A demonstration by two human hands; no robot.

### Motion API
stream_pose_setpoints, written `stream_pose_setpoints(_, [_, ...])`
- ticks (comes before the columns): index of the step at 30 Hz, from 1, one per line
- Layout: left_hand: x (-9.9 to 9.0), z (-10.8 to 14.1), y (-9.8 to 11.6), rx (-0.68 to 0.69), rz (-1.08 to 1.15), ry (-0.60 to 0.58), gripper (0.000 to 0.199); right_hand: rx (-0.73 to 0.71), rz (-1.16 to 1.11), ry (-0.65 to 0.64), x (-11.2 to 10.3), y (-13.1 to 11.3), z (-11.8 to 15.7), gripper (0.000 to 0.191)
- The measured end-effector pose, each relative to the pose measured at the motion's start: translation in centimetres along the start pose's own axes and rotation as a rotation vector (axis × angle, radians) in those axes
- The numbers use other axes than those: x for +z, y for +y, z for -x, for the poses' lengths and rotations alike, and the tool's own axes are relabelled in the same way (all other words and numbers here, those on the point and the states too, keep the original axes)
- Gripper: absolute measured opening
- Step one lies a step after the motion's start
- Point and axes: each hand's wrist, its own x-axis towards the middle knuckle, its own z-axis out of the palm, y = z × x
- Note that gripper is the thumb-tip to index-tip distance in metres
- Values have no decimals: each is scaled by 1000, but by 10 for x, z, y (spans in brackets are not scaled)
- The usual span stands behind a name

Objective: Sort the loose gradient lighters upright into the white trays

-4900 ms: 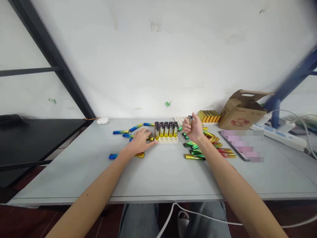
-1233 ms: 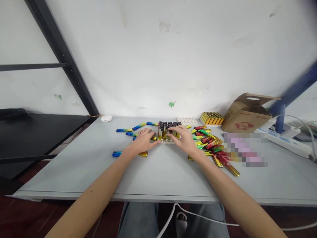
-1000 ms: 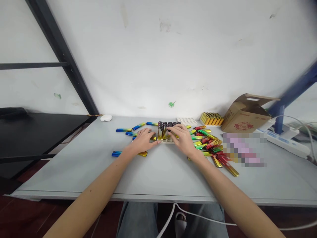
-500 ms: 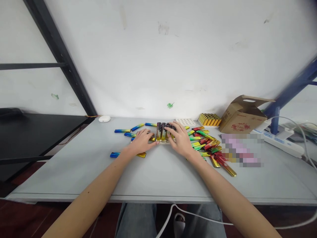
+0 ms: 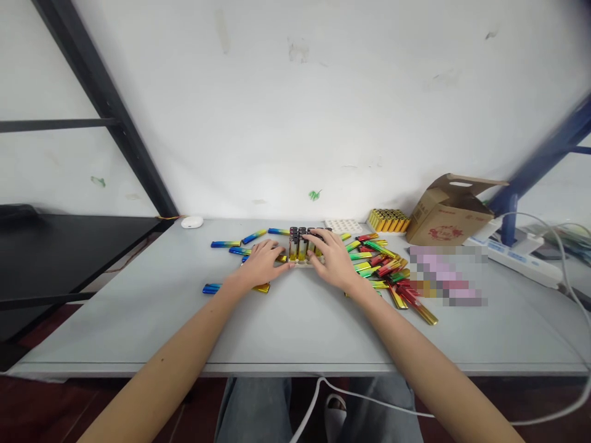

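Observation:
A block of upright black-and-gold cylinders [image 5: 293, 245], which look like batteries, stands in a pale tray [image 5: 302, 265] at the middle of the desk. My left hand [image 5: 263, 263] rests left of the block, its fingers spread and its thumb at the tray's front left corner. Over the right part of the block lies my right hand [image 5: 333, 258], fingers apart, thumb and index close to the front cylinders. It hides several of them, and firm contact cannot be made out. Blue-and-yellow metallic sticks [image 5: 226, 244] lie around my left hand; green, red and gold ones [image 5: 385, 266] are heaped right of my right hand.
At the back are a white tray with round holes [image 5: 344, 226], a packed block of yellow cylinders [image 5: 388, 221] and an open cardboard box [image 5: 450, 224]. A white power strip [image 5: 521, 261] with cables lies on the right. A small white case [image 5: 192, 222] sits at the back left.
The whole view has shifted slightly. Both hands keep nearly the same place at the block, with the right fingers a little differently set over the cylinders.

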Motion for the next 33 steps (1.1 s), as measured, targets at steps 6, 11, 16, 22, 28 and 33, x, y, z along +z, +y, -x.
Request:
stream_pose_setpoints(6, [1, 0, 0, 13, 9, 23, 53, -11, 10, 0, 1, 1, 1, 42])
stream_pose_setpoints(11, [3, -1, -2, 18, 1, 15, 56, -21, 86, -12, 2, -1, 1, 47])
stream_pose_setpoints(16, [3, -1, 0, 37, -4, 33, 52, -36, 198, -69, 7, -1, 3, 76])
stream_pose_setpoints(22, [-2, -1, 3, 54, 25, 27, 46, -23, 232, -99, 8, 2, 2, 78])
stream_pose_setpoints(28, [-23, -5, -8, -156, 57, 284, 39, -23, 227, -99, 8, 3, 2, 79])
stream_pose_setpoints(33, [-39, -4, -27, -325, 173, 417, 38, -48, 229, -112, 6, 7, 2, 80])
